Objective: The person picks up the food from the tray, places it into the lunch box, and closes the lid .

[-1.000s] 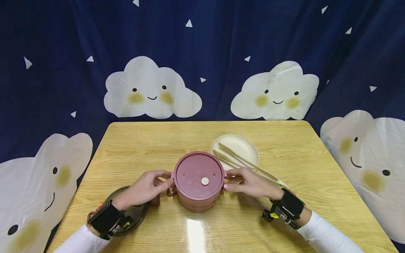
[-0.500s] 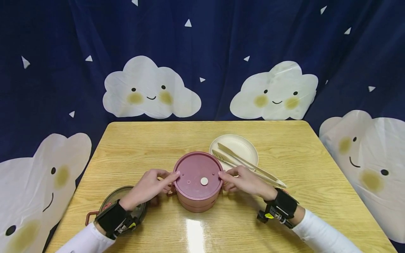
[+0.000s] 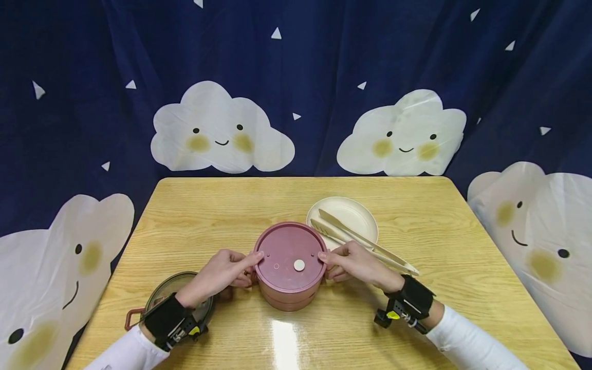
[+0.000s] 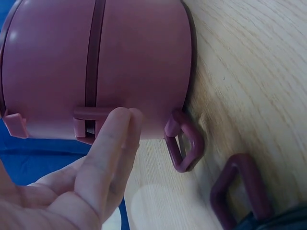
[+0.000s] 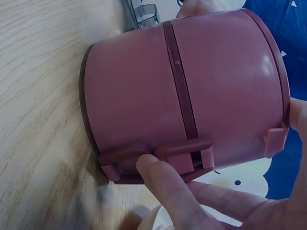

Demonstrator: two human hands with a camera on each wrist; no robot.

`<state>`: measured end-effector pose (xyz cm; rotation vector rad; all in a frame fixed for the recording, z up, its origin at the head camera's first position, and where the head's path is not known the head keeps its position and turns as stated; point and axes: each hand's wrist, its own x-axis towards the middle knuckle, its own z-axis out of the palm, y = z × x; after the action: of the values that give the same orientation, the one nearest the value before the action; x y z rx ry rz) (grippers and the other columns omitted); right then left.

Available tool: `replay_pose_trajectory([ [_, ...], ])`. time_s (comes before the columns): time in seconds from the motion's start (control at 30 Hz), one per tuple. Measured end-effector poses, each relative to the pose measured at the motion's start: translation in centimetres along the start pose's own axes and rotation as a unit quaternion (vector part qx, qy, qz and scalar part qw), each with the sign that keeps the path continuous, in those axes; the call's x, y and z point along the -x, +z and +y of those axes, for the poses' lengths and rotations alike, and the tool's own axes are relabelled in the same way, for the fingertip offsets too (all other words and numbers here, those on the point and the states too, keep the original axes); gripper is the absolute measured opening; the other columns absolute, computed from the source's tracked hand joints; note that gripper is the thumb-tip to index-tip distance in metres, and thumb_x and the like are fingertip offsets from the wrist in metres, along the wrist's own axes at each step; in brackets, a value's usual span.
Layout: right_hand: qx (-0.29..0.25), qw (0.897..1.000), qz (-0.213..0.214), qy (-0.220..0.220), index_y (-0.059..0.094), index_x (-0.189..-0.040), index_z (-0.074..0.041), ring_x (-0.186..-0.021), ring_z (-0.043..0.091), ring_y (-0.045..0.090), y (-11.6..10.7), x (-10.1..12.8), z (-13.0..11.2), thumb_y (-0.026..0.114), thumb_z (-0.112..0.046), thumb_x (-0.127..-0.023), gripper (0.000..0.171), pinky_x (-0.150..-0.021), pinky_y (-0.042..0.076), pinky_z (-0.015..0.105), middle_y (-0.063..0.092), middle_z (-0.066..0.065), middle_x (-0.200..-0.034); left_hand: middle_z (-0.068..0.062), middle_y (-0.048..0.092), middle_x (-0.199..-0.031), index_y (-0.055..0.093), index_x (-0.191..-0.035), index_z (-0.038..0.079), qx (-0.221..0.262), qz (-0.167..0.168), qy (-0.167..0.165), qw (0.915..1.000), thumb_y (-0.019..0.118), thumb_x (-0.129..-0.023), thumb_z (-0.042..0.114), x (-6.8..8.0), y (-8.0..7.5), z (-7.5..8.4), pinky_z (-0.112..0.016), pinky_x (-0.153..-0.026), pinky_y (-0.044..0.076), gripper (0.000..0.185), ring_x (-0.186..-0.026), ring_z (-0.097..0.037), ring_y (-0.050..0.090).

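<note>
A dusty-pink round two-tier pot (image 3: 288, 298) with a flat lid (image 3: 288, 241) stands upright at mid-table. My left hand (image 3: 222, 272) grips its left side, thumb on the lid's edge. In the left wrist view, its fingers (image 4: 103, 153) touch the wall beside a clasp. My right hand (image 3: 358, 264) grips the opposite side, thumb likewise on the lid rim. One right fingertip presses near the lower side handle (image 5: 127, 153) in the right wrist view. The lid sits flat on the pot; the contents are hidden.
Behind the right hand, long beige tongs (image 3: 393, 259) lean across a cream plate (image 3: 358, 213). A round, dark vessel with a clear top (image 3: 173, 282) and a reddish handle (image 3: 133, 319) lies partly under the left wrist. A cloud-patterned curtain (image 3: 314, 133) hangs behind the table.
Both thumbs have moved from the pot's sides up onto the lid's edge, and the right arm has shifted slightly left. The pot has stayed in place. Little differs over the last half second.
</note>
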<state>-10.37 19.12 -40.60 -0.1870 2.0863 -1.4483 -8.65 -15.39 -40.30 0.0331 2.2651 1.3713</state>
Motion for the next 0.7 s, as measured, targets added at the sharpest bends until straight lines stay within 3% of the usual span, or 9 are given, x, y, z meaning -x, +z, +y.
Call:
replay_pose_trajectory([
  [0.33, -0.005, 1.000, 0.003, -0.001, 0.075, -0.115, 0.008, -0.093, 0.037, 0.080, 0.00, -0.16, 0.18, 0.069, -0.043, -0.099, 0.053, -0.085, 0.065, 0.044, 0.081, 0.023, -0.099, -0.012, 0.081, -0.112, 0.081, -0.107, 0.005, 0.025, 0.015, -0.008, 0.9995, 0.065, -0.098, 0.059, 0.02, 0.44, -0.21, -0.039, -0.089, 0.063, 0.058, -0.088, -0.022, 0.081],
  [0.53, -0.011, 1.000, -0.002, 0.002, 0.075, -0.114, 0.008, -0.092, 0.033, 0.080, 0.01, -0.40, 0.13, 0.070, -0.041, -0.098, 0.051, -0.086, 0.065, 0.044, 0.081, 0.020, -0.099, -0.011, 0.080, -0.104, 0.080, -0.100, 0.002, 0.038, 0.015, -0.011, 0.9991, 0.066, -0.098, 0.057, 0.03, 0.68, -0.03, -0.036, -0.087, 0.064, 0.057, -0.086, -0.024, 0.081],
  [0.7, -0.009, 1.000, -0.007, 0.003, 0.076, -0.113, 0.007, -0.091, 0.030, 0.080, -0.07, -0.55, 0.15, 0.069, -0.040, -0.098, 0.050, -0.086, 0.065, 0.044, 0.082, 0.018, -0.098, -0.013, 0.078, -0.105, 0.079, -0.104, -0.001, 0.070, -0.001, -0.016, 0.9974, 0.067, -0.098, 0.053, -0.15, 0.68, -0.03, -0.035, -0.087, 0.064, 0.056, -0.088, -0.026, 0.081],
])
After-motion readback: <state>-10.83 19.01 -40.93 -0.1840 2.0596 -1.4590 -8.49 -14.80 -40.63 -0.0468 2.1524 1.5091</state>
